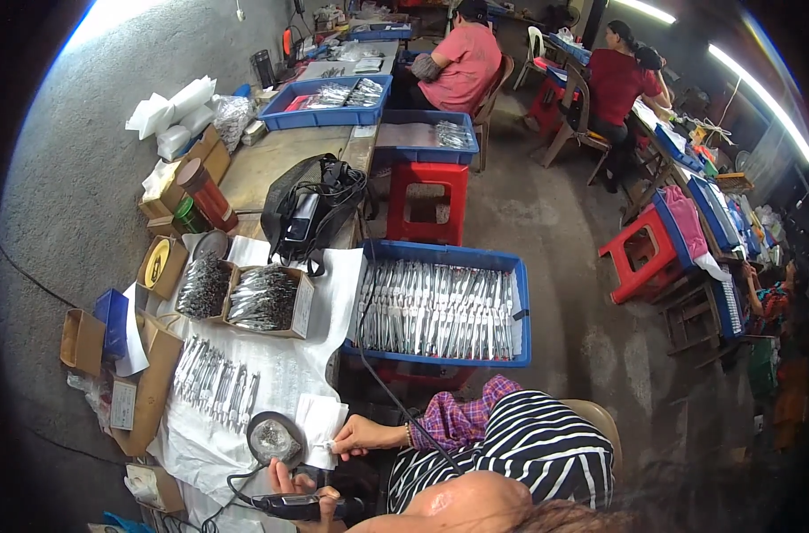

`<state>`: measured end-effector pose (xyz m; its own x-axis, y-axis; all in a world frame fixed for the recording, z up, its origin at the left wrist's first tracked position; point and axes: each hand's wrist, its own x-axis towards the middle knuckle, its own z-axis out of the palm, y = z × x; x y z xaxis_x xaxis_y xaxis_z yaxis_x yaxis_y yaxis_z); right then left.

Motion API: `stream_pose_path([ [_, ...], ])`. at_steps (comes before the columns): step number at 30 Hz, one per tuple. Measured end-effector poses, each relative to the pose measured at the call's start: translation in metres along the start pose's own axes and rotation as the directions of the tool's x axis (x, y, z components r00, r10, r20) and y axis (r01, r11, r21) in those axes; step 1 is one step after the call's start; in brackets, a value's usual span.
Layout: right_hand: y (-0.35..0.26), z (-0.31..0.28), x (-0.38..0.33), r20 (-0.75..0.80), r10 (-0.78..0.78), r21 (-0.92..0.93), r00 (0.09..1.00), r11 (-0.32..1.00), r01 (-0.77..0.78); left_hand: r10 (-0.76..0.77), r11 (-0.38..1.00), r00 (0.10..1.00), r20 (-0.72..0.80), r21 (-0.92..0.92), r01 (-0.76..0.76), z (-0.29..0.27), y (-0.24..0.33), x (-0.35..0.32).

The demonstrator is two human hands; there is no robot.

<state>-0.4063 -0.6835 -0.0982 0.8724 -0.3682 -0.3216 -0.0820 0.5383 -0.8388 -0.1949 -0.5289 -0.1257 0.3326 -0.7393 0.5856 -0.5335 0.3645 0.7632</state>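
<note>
My right hand (364, 436), its wrist in a beaded bracelet and plaid sleeve, pinches a tiny whitish piece (327, 447) above a small stack of white paper (319, 421). Lower down, the fingers of my left hand (326, 505) curl about a black corded device (289, 507); its far end is hidden. Between the hands and the table's middle sits a round dark-rimmed dish (254, 435) with something clear and silvery in it. Slim silver pieces (216, 384) lie in a row on white sheeting (320, 351). Beyond them, two cardboard boxes (305, 306) hold more such pieces.
A blue tray (522, 293) packed with slim silver pieces stands beside the table. A black bag (280, 213) and a brown tumbler (207, 191) are farther up the table. A black cable (382, 386) crosses near my right arm. Co-workers sit beyond, near red stools (429, 169).
</note>
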Motion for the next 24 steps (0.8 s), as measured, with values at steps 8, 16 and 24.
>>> stream_pose_path([
  [8,0.004,-0.001,0.001,0.004,-0.005,0.006,1.000,1.000,0.005,-0.040,0.999,0.999,-0.020,0.025,0.040,0.000,-0.001,-0.003],
  [16,0.002,0.000,0.000,0.006,-0.010,0.024,1.000,1.000,0.010,-0.073,0.996,0.997,-0.026,0.041,0.074,0.003,0.002,-0.001],
  [24,0.002,-0.004,-0.001,-0.009,-0.001,0.030,1.000,1.000,0.001,-0.115,0.992,0.993,-0.037,0.052,0.117,0.010,0.003,-0.002],
])
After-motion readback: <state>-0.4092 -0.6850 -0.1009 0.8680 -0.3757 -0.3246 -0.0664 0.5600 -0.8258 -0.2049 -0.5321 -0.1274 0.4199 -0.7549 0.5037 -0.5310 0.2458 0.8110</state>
